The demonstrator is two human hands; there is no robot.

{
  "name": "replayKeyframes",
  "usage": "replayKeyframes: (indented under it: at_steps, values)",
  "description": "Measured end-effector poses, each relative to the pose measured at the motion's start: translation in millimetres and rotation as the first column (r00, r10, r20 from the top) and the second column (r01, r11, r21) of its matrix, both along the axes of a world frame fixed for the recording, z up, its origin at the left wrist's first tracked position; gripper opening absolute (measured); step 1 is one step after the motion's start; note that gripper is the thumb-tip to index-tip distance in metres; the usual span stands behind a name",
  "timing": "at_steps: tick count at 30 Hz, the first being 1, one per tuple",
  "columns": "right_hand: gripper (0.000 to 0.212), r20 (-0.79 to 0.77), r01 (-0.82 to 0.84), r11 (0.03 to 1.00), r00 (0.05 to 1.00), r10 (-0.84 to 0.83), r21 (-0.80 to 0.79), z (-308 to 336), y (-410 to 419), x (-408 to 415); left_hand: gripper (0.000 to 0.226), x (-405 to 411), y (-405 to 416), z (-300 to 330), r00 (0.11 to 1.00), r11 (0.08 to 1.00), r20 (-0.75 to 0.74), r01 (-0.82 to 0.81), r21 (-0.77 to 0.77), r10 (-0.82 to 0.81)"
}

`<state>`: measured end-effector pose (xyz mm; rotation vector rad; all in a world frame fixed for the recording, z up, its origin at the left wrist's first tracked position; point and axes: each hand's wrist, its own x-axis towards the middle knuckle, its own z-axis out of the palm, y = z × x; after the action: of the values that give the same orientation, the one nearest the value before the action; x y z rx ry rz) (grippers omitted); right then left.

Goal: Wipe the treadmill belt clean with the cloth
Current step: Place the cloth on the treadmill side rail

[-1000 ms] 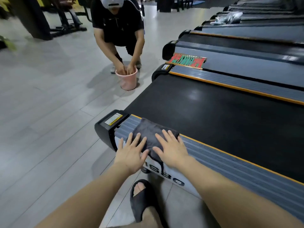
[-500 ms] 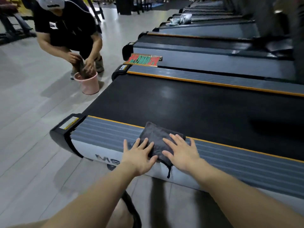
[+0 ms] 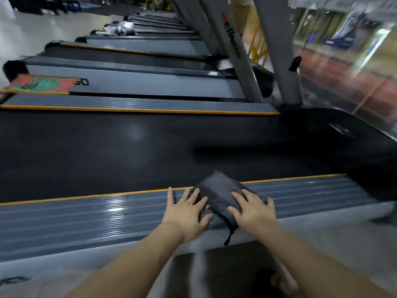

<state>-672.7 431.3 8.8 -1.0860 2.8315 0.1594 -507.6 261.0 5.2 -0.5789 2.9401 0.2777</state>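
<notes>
Folded dark grey cloth [image 3: 219, 191] lies on the ribbed grey side rail [image 3: 86, 214], its far corner just over the black treadmill belt [image 3: 129, 151]. Left hand [image 3: 187, 211] and right hand [image 3: 253, 209] press it, fingers spread flat. Risk: dangling cloth tag snags on rail edge; wiping misses belt.

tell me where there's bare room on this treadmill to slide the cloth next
The black belt lies bare between the two orange-edged rails. The near rail is free left of the left hand. Crowded only where both hands press the cloth.
</notes>
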Motion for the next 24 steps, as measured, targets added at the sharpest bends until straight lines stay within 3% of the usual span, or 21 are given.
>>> replayKeyframes:
  at_steps: [4, 8, 12, 15, 19, 24]
  values:
    - [0.060, -0.176, 0.058, 0.998, 0.983, -0.057, -0.001, -3.3, 28.2, -33.5, 0.067, -66.7, 27.7, -5.6, 0.999, 0.999, 0.015, 0.034, 0.002, -0.034]
    - [0.056, -0.270, 0.025, 0.993, 0.961, -0.056, -0.117, -10.0, 30.3, -40.6, 0.066, -98.3, 41.0, -3.6, 1.000, 0.999, 0.024, -0.010, 0.044, 0.009]
    - [0.059, -0.169, -0.012, 0.970, 0.985, -0.030, -0.242, -3.3, 18.7, -49.1, 0.065, -97.6, 31.0, 2.8, 0.998, 1.000, 0.054, 0.023, 0.020, -0.024]
    - [0.068, -0.027, -0.009, 0.979, 1.000, 0.004, -0.205, 2.6, 6.0, -51.4, 0.065, -96.4, 18.1, 7.0, 0.998, 0.999, 0.041, 0.041, -0.026, -0.040]
    - [0.072, -0.117, -0.007, 0.975, 0.993, -0.020, -0.220, -22.4, -0.2, -54.1, 0.063, -99.6, 7.5, -3.5, 0.995, 0.992, -0.051, 0.079, -0.100, -0.084]
    - [0.030, -0.217, 0.023, 0.927, 0.970, -0.112, -0.374, -32.2, -13.3, -58.1, 0.064, -80.9, -0.6, -15.5, 0.996, 0.995, -0.053, 0.071, -0.065, -0.074]
